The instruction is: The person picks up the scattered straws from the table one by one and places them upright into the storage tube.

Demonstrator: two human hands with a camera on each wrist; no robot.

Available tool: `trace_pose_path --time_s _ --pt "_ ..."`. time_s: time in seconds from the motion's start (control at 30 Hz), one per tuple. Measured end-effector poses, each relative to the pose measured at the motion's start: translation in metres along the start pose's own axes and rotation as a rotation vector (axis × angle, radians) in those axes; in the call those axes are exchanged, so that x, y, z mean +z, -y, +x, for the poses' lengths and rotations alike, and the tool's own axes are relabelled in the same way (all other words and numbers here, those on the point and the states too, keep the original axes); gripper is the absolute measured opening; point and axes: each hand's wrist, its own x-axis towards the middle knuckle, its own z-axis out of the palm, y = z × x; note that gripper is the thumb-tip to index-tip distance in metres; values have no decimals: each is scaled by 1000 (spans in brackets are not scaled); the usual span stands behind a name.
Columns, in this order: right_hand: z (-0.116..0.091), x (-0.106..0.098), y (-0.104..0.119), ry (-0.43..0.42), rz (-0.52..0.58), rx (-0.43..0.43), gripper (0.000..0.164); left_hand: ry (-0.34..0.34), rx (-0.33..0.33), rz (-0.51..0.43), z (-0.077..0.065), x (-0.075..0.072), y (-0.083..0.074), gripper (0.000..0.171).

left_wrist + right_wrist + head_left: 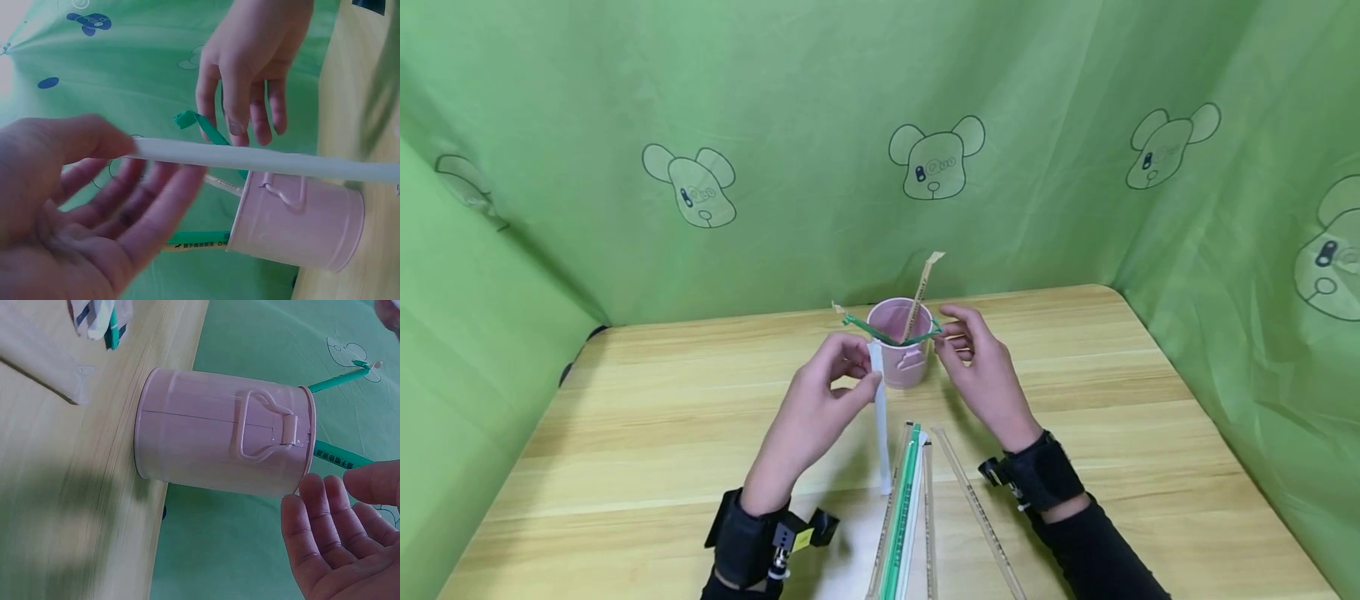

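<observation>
Your left hand [820, 396] pinches the long, slim, white straw-like strip [882, 446] near its upper end, thumb against fingers, the rest hanging below the grip. It looks very light and smooth, its covering probably papery and easily creased, so a gentle pinch suits it; nearer the middle it would likely swing less. Just beyond that grip stands the pale pink cylindrical bucket [897, 375], a thin printed brown straw [918, 296] rising from it. Across the bucket, your right hand [985, 367] hovers beside its rim, fingers relaxed, thumb apart, gripping nothing.
</observation>
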Motion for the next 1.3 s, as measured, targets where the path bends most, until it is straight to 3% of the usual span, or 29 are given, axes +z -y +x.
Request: trace_pose_path --time_s 0.4,0.67,0.77,1.1,1.3 --pt "0 1 -2 3 -26 -14 44 -310 417 -237 0 5 -2 28" --pt "0 2 -5 10 -27 -7 43 -397 622 -325 4 3 0 30" --pt "0 1 -3 9 -28 -9 44 -421 652 -317 5 2 2 31" --pt "0 0 -3 13 -38 -14 42 -468 630 -203 7 4 7 27" --pt "0 2 -4 10 -37 -21 41 -492 666 -211 8 5 8 27"
